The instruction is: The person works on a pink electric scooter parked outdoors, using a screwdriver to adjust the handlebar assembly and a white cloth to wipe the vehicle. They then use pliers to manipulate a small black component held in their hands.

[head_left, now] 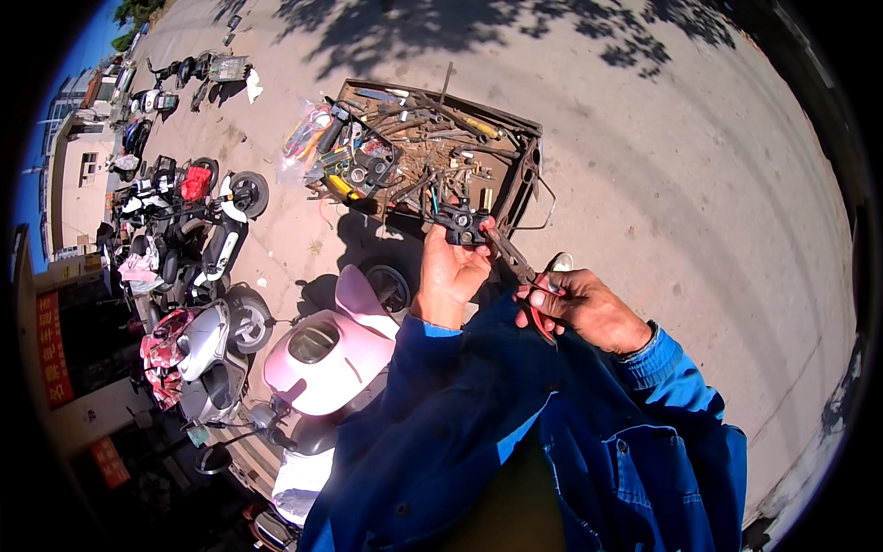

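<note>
My left hand (pixel 451 273) is closed around a small black part (pixel 463 224) with round openings; its exact kind I cannot make out. In my right hand (pixel 593 311) is a pair of pliers (pixel 515 260) with red handles and worn, rusty-looking metal jaws. The fingers wrap round the handles, and the jaws point up and left to the right side of the black part. Whether the jaws grip it I cannot tell. Both hands are just in front of the near edge of a shallow tool box (pixel 536 152).
Loose tools and small metal pieces fill the box, with a clear plastic bag (pixel 299 147) at its left. A pink scooter (pixel 336 359) stands close on my left. Beyond it are a silver scooter (pixel 207 354) and several parked bikes. Concrete ground (pixel 681 212) lies to the right.
</note>
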Motion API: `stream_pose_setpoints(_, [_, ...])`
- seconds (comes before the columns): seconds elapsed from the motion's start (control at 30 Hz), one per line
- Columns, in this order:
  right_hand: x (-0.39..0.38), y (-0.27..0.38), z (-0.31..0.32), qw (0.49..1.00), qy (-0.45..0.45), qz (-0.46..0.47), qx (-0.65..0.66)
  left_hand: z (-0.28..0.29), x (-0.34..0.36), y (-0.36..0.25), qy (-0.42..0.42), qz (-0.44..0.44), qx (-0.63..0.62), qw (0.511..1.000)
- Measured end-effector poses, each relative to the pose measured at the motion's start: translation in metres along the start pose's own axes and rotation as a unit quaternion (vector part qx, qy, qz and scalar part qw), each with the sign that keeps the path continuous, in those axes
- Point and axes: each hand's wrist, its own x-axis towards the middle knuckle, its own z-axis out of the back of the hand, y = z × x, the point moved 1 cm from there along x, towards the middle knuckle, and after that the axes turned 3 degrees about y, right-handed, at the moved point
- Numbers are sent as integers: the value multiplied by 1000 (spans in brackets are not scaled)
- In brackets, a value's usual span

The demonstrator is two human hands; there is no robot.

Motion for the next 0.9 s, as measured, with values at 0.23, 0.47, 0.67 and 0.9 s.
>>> stream_pose_setpoints(0.23, [0, 11, -2, 1000, 24, -5, 11, 8, 4, 4, 42, -28, 70, 996])
stream_pose_setpoints(0.47, [-3, 25, 3, 999, 21, -27, -35, 8, 2, 7, 28, -108, 124, 986])
stream_pose_setpoints(0.67, [-5, 38, 8, 995, 13, -85, -46, -7, -8, 5, 60, -184, 243, 950])
stream_pose_setpoints(0.9, [-6, 33, -6, 981, -8, -151, 122, -3, -10, 9, 63, -198, 286, 936])
